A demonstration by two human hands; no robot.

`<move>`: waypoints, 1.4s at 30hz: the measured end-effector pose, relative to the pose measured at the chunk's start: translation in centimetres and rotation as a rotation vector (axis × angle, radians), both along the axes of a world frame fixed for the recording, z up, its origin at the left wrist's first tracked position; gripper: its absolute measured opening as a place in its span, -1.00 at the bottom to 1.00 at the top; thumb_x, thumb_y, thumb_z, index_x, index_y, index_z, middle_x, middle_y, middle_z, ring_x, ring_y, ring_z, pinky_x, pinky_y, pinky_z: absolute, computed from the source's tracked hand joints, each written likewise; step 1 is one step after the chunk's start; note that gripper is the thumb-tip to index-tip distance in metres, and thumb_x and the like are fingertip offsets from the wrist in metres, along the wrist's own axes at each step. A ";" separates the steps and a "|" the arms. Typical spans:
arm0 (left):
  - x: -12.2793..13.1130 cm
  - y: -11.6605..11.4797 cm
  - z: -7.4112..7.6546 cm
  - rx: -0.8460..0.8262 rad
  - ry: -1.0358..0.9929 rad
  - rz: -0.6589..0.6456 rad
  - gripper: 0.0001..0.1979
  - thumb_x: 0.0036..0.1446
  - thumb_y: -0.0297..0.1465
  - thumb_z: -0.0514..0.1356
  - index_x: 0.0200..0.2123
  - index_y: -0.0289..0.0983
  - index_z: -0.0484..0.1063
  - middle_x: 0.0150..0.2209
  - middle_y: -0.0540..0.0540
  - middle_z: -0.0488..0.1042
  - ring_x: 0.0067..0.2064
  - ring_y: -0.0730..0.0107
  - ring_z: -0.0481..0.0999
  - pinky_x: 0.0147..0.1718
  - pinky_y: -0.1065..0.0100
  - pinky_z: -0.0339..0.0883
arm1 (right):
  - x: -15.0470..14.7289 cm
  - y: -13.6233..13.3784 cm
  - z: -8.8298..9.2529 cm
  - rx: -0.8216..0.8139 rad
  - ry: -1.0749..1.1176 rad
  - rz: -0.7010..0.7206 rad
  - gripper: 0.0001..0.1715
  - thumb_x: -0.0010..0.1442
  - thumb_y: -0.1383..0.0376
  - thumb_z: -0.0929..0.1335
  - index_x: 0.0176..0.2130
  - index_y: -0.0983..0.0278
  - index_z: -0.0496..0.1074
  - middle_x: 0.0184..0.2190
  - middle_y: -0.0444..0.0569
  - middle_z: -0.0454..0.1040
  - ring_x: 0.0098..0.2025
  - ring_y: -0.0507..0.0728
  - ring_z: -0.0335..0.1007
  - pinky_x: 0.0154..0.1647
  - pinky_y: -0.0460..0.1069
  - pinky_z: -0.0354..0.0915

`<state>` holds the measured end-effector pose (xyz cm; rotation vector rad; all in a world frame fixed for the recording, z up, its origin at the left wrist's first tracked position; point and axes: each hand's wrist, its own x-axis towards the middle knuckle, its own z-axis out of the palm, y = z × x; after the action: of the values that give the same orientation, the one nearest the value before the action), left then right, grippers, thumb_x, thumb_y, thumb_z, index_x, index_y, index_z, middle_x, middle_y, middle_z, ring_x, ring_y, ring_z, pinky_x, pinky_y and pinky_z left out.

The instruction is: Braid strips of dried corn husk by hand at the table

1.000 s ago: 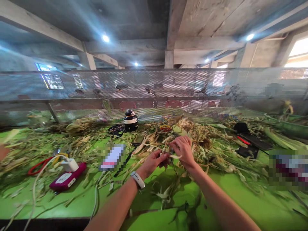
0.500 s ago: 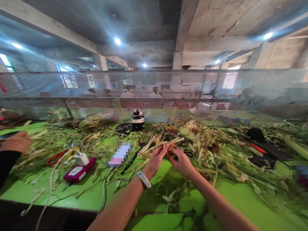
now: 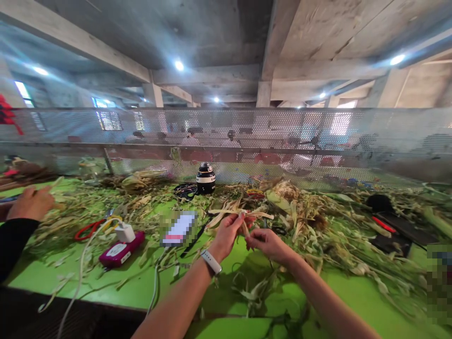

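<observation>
My left hand (image 3: 228, 231), with a white watch on its wrist, is closed on a bundle of dry corn husk strips (image 3: 236, 210) held above the green table (image 3: 148, 288). My right hand (image 3: 267, 243) sits just right of it and pinches one pale strip of that bundle (image 3: 245, 229), drawn downward. A big heap of dried and green corn husks (image 3: 303, 212) lies right behind both hands.
A blurred phone (image 3: 178, 229), a magenta power bank (image 3: 122, 249) with a white plug and cable, red-handled scissors (image 3: 92, 228) and a black jar (image 3: 205, 178) lie to the left and back. Another person's hand (image 3: 31, 203) rests at far left. A perforated metal screen (image 3: 226, 136) closes the table's far side.
The view has swung a little left. My left hand has risen with the husk bundle, and my right hand has dropped slightly, pulling a strip down.
</observation>
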<state>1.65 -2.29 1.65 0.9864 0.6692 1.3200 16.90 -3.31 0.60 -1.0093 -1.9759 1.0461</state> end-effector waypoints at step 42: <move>0.8 -1.2 -1.9 0.340 0.683 -0.334 -0.64 -0.07 -0.08 0.21 -0.60 -0.28 0.47 -0.68 0.04 0.22 -0.57 0.48 0.07 -0.57 0.41 -0.11 | 0.9 0.3 0.9 0.204 0.133 -0.135 -0.62 0.03 0.01 0.35 -0.38 0.28 0.49 -0.32 -0.01 0.49 -0.22 0.14 0.40 -0.12 0.03 0.27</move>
<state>2.47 -3.46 -0.21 1.7804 0.7521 0.7982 17.83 -2.97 1.54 -0.9239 -1.8366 0.7994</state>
